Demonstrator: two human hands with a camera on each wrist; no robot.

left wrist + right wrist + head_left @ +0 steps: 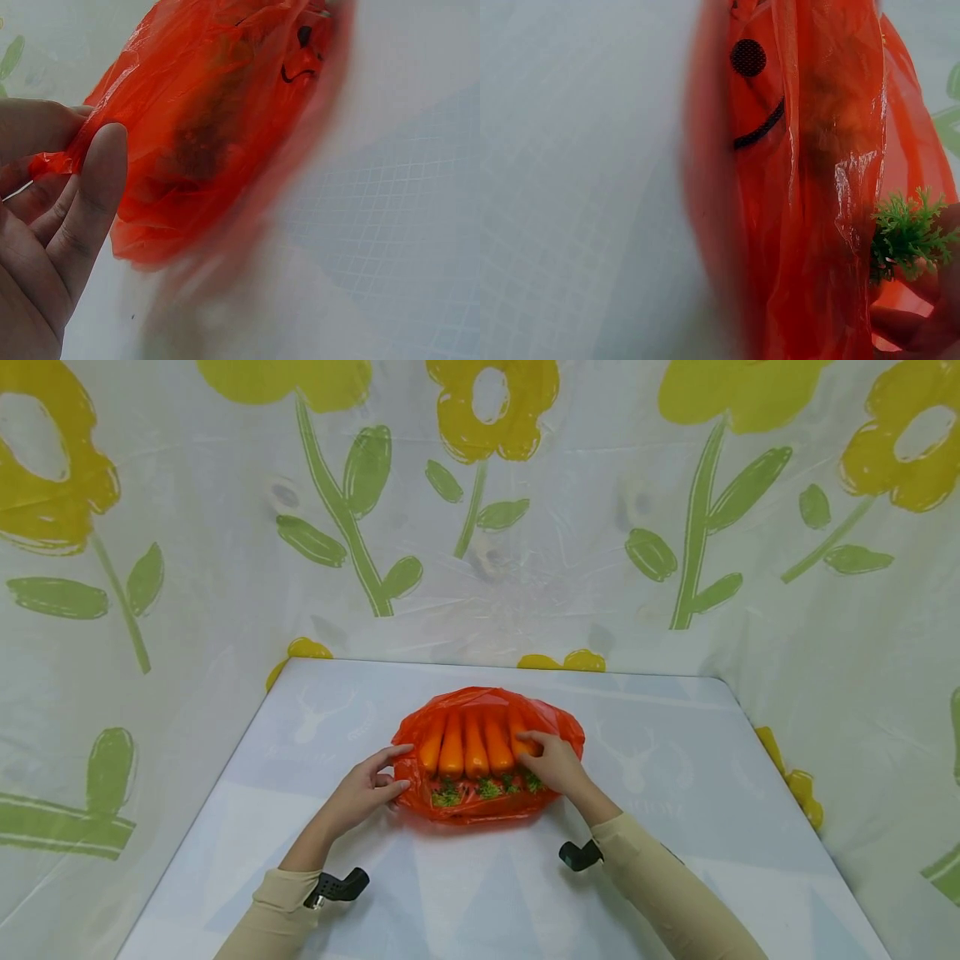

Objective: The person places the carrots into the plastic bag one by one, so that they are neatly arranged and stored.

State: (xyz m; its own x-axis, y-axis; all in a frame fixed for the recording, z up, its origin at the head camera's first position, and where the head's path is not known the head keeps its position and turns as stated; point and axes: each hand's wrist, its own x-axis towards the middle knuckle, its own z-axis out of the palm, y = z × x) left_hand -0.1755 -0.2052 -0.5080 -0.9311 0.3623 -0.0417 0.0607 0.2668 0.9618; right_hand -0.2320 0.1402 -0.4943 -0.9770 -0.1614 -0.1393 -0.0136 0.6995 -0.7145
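Note:
A red plastic bag (564,727) lies spread on the table with its mouth open upward. Several orange carrots (474,747) with leafy green tops (489,788) sit side by side in it, tops toward me. At the bag's left edge, my left hand (367,789) pinches the plastic between thumb and fingers, as the left wrist view shows. My right hand (558,764) reaches into the right side and grips the rightmost carrot (517,727). Its green top (907,232) shows beside my fingers in the right wrist view, where the bag wall hides much else.
The pale table (360,693) has faint deer and triangle prints. Curtains (562,568) with yellow flowers rise behind it and on both sides. Black wrist mounts (341,885) stick out from both sleeves.

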